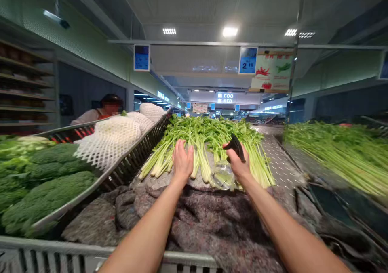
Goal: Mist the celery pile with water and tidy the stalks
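Stalks of leafy celery lie side by side on a metal display shelf, leaves pointing away from me. My left hand is over their middle, fingers stretched out and holding nothing; whether it touches the stalks I cannot tell. Wrapped around the neck of a spray bottle is my right hand. The bottle has a black trigger head and a clear body, tilted over the celery's right side. Below the stalk ends lies a bunched grey-brown blanket.
On the left, a black crate wall separates broccoli and produce in white foam nets. A person is behind it. A mirror at right reflects greens. Price signs hang overhead. A metal rail runs in front.
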Demonstrator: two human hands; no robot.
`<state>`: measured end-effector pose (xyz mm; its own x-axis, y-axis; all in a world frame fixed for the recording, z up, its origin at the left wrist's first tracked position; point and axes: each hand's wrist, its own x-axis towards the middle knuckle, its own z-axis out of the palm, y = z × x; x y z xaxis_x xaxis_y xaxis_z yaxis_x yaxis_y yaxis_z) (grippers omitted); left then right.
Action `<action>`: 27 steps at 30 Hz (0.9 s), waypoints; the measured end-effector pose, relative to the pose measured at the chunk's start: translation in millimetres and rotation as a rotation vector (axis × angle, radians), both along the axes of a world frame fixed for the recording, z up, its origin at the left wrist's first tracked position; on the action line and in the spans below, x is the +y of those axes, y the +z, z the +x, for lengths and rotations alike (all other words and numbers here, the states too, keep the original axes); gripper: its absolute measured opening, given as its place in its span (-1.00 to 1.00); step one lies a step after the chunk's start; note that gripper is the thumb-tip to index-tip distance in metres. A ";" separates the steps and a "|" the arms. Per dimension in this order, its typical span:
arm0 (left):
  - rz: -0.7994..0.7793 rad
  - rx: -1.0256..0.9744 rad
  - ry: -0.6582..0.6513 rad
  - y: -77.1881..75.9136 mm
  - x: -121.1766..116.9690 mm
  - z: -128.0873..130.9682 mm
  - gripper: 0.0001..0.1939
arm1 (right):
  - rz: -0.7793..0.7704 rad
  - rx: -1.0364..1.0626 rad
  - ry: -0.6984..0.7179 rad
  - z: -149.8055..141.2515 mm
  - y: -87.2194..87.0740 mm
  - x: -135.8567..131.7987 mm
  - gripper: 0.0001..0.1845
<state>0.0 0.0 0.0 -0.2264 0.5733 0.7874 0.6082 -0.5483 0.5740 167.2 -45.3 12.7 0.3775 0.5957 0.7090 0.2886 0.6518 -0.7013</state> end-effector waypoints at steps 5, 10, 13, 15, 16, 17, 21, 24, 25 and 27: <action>0.007 0.000 -0.001 0.8 1.9 1.3 -0.54 | 0.000 -0.022 -0.024 -0.3 -1.6 1.4 -0.76; 0.015 0.003 -0.001 2.0 1.2 2.3 -0.56 | -0.006 -0.030 -0.052 3.4 -1.7 2.2 -0.76; 0.028 0.003 0.003 2.2 1.3 2.0 -0.56 | -0.011 -0.042 -0.060 3.5 -1.6 1.4 -0.76; 0.033 0.004 0.005 1.7 1.5 1.6 -0.56 | -0.018 -0.051 -0.066 2.5 -1.6 0.4 -0.76; 0.032 0.005 0.006 1.3 1.6 1.6 -0.56 | -0.018 -0.059 -0.066 2.0 -1.7 0.0 -0.76; 0.031 0.007 0.007 1.0 1.5 1.8 -0.56 | -0.017 -0.067 -0.065 1.6 -1.9 -0.2 -0.76; 0.032 0.013 0.018 3.8 -1.7 3.5 -0.55 | -0.008 -0.068 -0.058 3.9 -3.9 1.9 -0.75; 0.080 0.019 0.048 12.6 -6.6 -1.3 -0.55 | -0.001 -0.035 -0.059 9.4 -6.1 5.8 -0.74; 0.111 0.037 0.060 16.2 -7.8 -6.0 -0.55 | 0.004 -0.019 -0.061 11.0 -6.1 6.8 -0.74; 0.173 0.083 0.090 22.2 -8.7 -20.7 -0.55 | 0.019 0.015 -0.067 12.0 -3.6 7.6 -0.75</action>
<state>-20.7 -8.7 22.2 -0.2008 0.4081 0.8906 0.7002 -0.5760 0.4218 179.2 -37.7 9.1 0.4267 0.5550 0.7140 0.3216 0.6447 -0.6934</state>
